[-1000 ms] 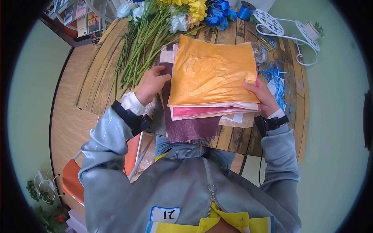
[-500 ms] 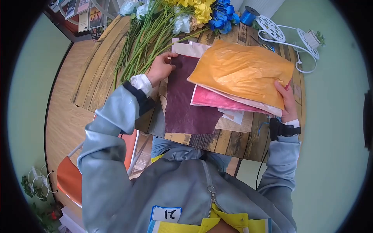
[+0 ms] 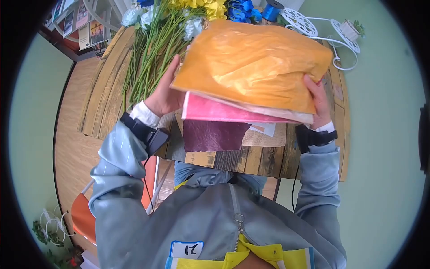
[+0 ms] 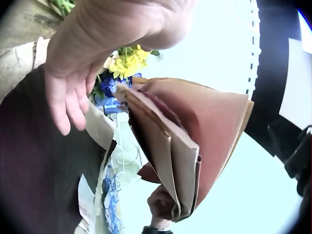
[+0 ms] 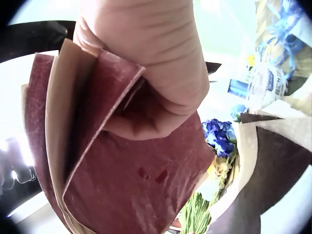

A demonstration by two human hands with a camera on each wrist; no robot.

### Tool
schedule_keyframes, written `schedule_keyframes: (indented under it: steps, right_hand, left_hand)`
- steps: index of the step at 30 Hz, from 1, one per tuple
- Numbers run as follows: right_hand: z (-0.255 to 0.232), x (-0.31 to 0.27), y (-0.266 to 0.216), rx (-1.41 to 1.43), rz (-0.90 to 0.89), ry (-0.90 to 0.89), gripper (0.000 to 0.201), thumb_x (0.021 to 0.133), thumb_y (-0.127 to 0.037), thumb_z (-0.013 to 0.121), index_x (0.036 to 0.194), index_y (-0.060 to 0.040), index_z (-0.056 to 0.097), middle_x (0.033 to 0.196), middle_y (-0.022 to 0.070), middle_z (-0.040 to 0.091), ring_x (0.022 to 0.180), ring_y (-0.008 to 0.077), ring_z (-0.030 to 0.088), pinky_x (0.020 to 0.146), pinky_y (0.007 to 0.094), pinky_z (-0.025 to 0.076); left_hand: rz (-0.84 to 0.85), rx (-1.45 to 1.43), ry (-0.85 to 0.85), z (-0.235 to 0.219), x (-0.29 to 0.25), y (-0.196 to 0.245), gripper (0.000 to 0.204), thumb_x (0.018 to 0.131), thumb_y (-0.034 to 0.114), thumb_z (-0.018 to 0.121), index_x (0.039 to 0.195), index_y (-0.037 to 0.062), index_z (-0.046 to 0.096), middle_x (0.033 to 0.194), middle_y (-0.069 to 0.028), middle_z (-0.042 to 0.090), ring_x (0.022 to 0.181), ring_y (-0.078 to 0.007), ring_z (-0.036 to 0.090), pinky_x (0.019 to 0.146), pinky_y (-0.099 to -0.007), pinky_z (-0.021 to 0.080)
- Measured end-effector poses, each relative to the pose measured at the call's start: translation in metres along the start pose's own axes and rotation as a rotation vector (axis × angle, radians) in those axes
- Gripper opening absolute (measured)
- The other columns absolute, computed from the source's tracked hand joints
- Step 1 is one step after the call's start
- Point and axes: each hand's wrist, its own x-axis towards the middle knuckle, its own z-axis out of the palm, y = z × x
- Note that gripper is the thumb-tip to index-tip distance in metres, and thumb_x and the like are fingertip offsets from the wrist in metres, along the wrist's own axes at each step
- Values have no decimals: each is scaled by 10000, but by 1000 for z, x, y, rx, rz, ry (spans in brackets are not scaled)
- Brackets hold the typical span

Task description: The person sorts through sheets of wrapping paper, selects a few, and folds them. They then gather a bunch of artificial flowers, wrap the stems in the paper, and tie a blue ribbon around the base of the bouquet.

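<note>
My right hand (image 3: pixel 319 101) grips the right edge of a stack of wrapping paper, thumb on top and fingers curled underneath. An orange sheet (image 3: pixel 251 62) tops the stack, with a pink sheet (image 3: pixel 219 107) and pale sheets below. In the left wrist view the stack hangs in the air, its layers fanned apart. Close to the stack's left corner is my left hand (image 3: pixel 165 96), fingers extended and nothing in them. Beneath the stack, a dark purple sheet (image 3: pixel 212 136) lies on the table, its far part hidden in the head view.
Long-stemmed artificial flowers (image 3: pixel 150 62) lie at the table's back left. A blue ribbon spool (image 3: pixel 272 10) and a white metal stand (image 3: pixel 309 24) are at the back right. Printed paper (image 3: pixel 268 140) lies beside the purple sheet. An orange chair (image 3: pixel 83 215) stands at left.
My right hand swung the stack right, off the purple sheet, then back left and higher. My left hand touched the purple sheet's left edge half a second ago and has since come away.
</note>
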Motion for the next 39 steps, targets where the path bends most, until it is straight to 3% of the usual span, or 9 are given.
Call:
schedule_keyframes:
  steps: [3, 5, 7, 14, 19, 23, 26, 37, 39]
  right_hand:
    - [2, -7, 18, -131, 164, 7, 440, 844, -90, 627, 1249, -33, 464, 1142, 81, 592, 990, 177, 604, 841, 310, 500]
    - [-6, -9, 32, -173, 307, -14, 438, 838, -96, 635, 1239, -26, 472, 1127, 78, 598, 970, 173, 610, 835, 309, 502]
    - [-16, -14, 50, -212, 449, -32, 437, 832, -102, 642, 1229, -19, 481, 1111, 75, 604, 950, 168, 616, 830, 309, 503]
    - [-5, -18, 64, -419, 377, -76, 365, 885, -180, 592, 1195, 0, 521, 1088, 59, 608, 957, 129, 592, 817, 273, 479]
    - [-15, -4, 50, -79, 402, -23, 369, 929, -284, 495, 1199, -38, 543, 1060, 54, 617, 907, 137, 599, 801, 267, 474]
    - [-45, -2, 64, -848, 307, -5, 336, 863, -239, 552, 1143, -59, 601, 1004, 98, 621, 855, 179, 595, 789, 285, 471]
    - [-56, -5, 77, -1327, -83, -306, 495, 711, -270, 693, 1133, -30, 595, 1051, 183, 555, 978, 313, 544, 853, 375, 441]
    - [-47, -10, 62, -1469, -31, -167, 418, 721, -239, 668, 1079, -33, 605, 951, 147, 594, 945, 305, 574, 846, 376, 447]
    - [-38, -9, 52, -1502, 233, -112, 386, 746, -240, 656, 1061, -20, 618, 924, 154, 645, 904, 314, 613, 819, 388, 469]
  left_hand:
    - [302, 224, -127, -3, -10, -15, 716, 883, 629, 364, 1351, 88, 390, 1358, -110, 443, 1225, -259, 447, 1040, -412, 346]
    - [-6, -424, -253, -28, 12, -26, 697, 887, 611, 386, 1349, 89, 395, 1351, -104, 451, 1221, -245, 453, 1042, -385, 344]
    - [-76, -445, -339, -30, 12, -29, 668, 897, 574, 408, 1343, 77, 398, 1320, -95, 488, 1190, -239, 485, 1037, -374, 351]
    - [-62, 150, 58, -34, 18, -37, 427, 817, 66, 629, 1210, -9, 479, 1145, -133, 592, 995, -247, 612, 902, -342, 490]
    - [-183, -54, 70, -53, 17, -25, 427, 813, 34, 617, 1215, 8, 476, 1123, -124, 600, 999, -259, 610, 888, -369, 502]
    - [-185, -14, 87, -66, 16, -27, 402, 832, 76, 609, 1212, 21, 493, 1136, -112, 601, 1008, -239, 605, 894, -345, 493]
    - [-170, 69, 152, -65, 15, -28, 400, 834, 85, 609, 1210, 16, 491, 1117, -111, 605, 996, -241, 608, 884, -350, 498]
    - [-213, 60, 175, -79, 4, -13, 381, 831, 106, 614, 1187, 23, 506, 1102, -104, 605, 980, -228, 610, 863, -344, 503]
    - [-217, 77, 199, -78, 1, -11, 390, 829, 111, 619, 1190, 17, 504, 1106, -104, 604, 984, -225, 608, 866, -337, 500]
